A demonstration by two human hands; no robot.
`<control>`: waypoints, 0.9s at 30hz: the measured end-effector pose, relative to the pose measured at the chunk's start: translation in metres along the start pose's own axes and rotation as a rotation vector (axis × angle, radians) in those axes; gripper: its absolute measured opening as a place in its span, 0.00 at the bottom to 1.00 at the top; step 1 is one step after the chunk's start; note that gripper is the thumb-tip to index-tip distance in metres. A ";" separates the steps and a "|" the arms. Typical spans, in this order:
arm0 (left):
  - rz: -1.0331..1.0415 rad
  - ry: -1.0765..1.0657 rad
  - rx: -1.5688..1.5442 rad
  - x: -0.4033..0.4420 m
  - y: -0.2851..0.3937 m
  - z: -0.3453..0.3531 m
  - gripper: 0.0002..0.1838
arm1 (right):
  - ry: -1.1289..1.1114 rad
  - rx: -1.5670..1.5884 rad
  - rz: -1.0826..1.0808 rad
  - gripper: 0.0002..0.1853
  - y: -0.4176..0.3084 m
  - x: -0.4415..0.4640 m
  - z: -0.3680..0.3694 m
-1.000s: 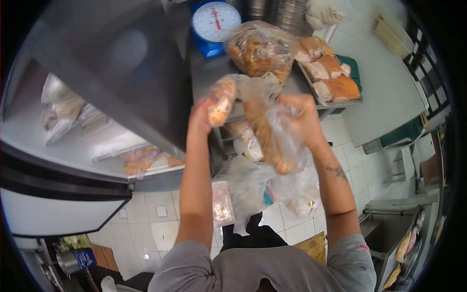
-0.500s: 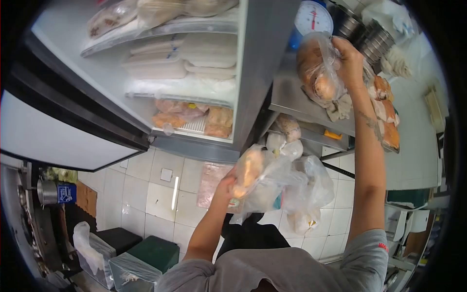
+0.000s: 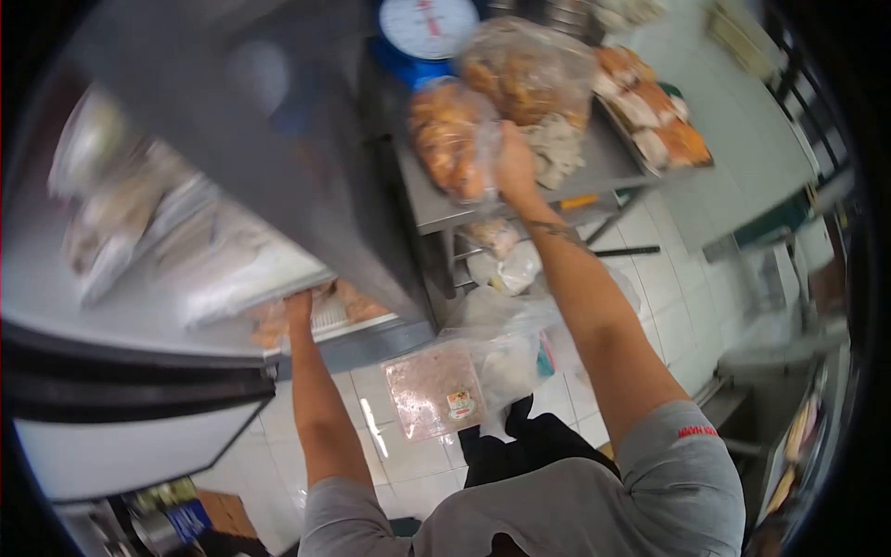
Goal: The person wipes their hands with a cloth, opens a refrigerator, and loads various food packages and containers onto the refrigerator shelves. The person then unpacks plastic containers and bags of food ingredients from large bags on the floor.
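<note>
My right hand (image 3: 515, 162) is closed on the gathered side of a clear plastic bag of orange-brown food pieces (image 3: 453, 139), at the front of the steel table. Behind it sits a larger clear bag of similar pieces (image 3: 534, 70), with a crumpled pale cloth (image 3: 554, 153) beside my wrist. My left hand (image 3: 299, 304) reaches into the bottom of the open fridge, among bagged orange food (image 3: 357, 302). Its fingers are hidden and blurred, so whether it holds anything does not show.
A blue dial scale (image 3: 429, 32) stands on the steel table (image 3: 427, 206). A tray of orange and white pieces (image 3: 654, 107) lies to the right. On the floor are a lidded clear box (image 3: 434, 390) and several plastic bags (image 3: 506, 343). The fridge's side wall (image 3: 316, 158) stands between my arms.
My left hand has gone from over the floor into the fridge's bottom. My right hand now grips an orange-brown food bag nearer the table's front. The view has turned.
</note>
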State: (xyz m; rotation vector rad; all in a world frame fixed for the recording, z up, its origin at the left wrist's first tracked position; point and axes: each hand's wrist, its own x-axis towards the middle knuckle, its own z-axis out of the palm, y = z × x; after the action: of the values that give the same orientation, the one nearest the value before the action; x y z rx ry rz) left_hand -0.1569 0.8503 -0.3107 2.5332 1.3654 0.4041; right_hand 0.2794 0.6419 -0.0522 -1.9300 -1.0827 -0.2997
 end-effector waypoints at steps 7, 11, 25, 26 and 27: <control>-0.074 0.078 0.328 -0.048 0.138 -0.021 0.29 | 0.030 0.073 -0.026 0.16 0.017 0.003 0.005; 0.019 -0.601 -0.163 -0.117 0.200 -0.020 0.19 | -0.316 0.514 -0.048 0.27 0.047 0.019 -0.002; 0.015 -0.863 -0.278 -0.208 0.255 0.057 0.15 | -0.310 0.776 1.040 0.05 0.181 -0.323 -0.094; -0.054 -0.882 -0.315 -0.222 0.247 0.075 0.15 | -0.323 0.802 1.113 0.09 0.191 -0.359 -0.079; -0.128 -0.900 -0.350 -0.238 0.235 0.095 0.15 | -0.411 0.810 1.110 0.12 0.198 -0.389 -0.066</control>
State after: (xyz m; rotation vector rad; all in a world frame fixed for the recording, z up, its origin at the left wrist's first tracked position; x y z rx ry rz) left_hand -0.0666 0.5169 -0.3517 1.9115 0.9636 -0.4455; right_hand 0.2170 0.3207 -0.3491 -1.5464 -0.1406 1.0218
